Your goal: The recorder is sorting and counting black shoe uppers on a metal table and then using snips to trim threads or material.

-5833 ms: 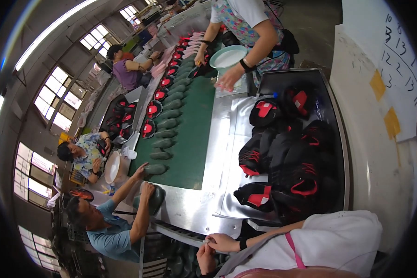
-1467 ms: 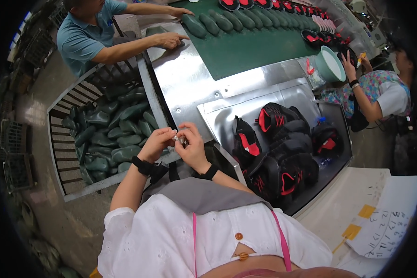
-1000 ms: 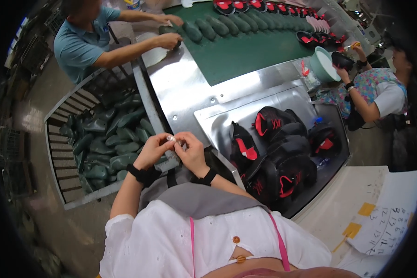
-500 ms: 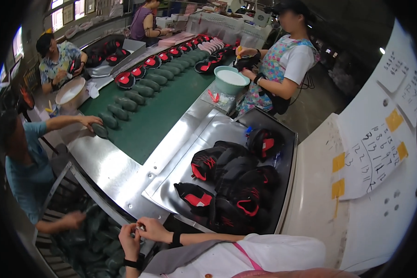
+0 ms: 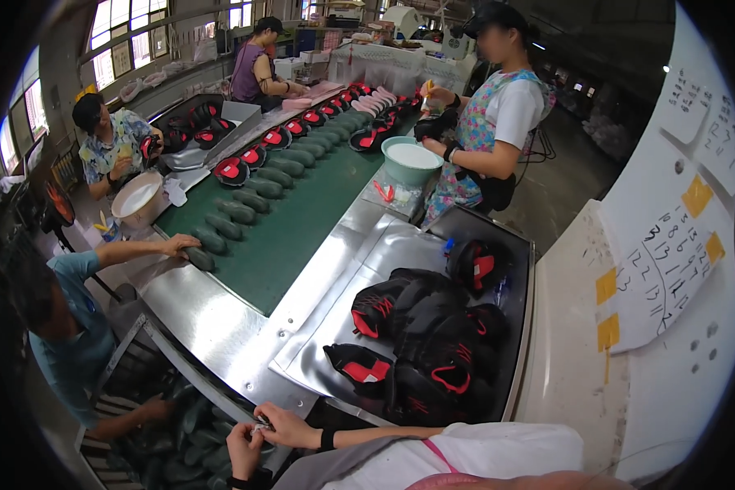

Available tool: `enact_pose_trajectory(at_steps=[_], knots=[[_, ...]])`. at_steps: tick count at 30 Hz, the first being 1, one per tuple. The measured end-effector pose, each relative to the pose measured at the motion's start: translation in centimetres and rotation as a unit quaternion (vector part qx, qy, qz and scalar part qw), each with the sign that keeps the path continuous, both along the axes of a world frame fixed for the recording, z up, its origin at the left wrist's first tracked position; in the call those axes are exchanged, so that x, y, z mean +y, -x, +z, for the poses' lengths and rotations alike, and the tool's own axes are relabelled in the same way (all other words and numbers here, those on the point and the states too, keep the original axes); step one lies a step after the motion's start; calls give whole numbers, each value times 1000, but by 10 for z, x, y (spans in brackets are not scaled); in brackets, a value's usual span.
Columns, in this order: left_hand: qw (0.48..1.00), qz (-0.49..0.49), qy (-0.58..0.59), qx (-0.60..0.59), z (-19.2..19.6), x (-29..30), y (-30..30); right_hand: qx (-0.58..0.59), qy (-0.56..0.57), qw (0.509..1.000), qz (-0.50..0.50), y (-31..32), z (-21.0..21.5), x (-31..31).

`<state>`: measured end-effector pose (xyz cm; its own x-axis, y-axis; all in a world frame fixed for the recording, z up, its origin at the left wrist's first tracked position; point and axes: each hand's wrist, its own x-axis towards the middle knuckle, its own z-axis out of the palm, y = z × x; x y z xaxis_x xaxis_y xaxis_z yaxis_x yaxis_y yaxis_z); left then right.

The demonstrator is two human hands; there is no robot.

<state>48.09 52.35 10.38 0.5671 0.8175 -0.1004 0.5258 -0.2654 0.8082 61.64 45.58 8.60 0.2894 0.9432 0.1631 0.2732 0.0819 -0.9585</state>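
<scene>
My left hand (image 5: 243, 451) and my right hand (image 5: 292, 428) are close together at the lower middle, by the corner of the metal table. Both sets of fingers are pinched round something small and whitish, too small to name. A dark band circles each wrist. Just beyond my hands, a metal tray (image 5: 302, 333) holds a heap of black shoe uppers (image 5: 433, 339) with red linings. One black upper (image 5: 358, 367) lies at the heap's near left side, its red inside showing.
A green conveyor belt (image 5: 302, 212) carries dark green shoe lasts (image 5: 237, 212) and black-and-red uppers (image 5: 253, 157). At left, a co-worker touches a last and reaches into a bin of lasts (image 5: 196, 441). Another co-worker stands beyond the tray beside a bowl of white liquid (image 5: 412, 155). A white panel (image 5: 563, 327) borders the right.
The whole view has shifted, so the scene sits lower and farther right. My hands stay together, fingers still pinched. The left co-worker's lower hand has moved down among the lasts in the bin.
</scene>
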Motion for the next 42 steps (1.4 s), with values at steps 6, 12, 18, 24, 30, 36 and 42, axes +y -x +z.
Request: enact_pose_trajectory(at_steps=[6,12,18,24,30,36,42], knots=[[935,74,260,-228,-18,-2,-5,6,67,998,20,-3,-9,3],[915,59,323,-234,-20,-1,-1,-4,-2,1000,-1,-5,0,1],[781,94,499,-365,-31,-10,-2,106,75,991,39,-4,-13,6],[793,54,508,-331,-9,-5,4,170,72,980,78,-5,-8,6],[796,107,494,-334,-11,-4,-13,27,22,997,-62,-11,-6,8],[904,60,321,-276,-14,6,-8,-26,8,997,-73,-1,-8,5],[989,-2,2,-150,-4,-1,-19,-6,9,996,-90,-6,-21,8]])
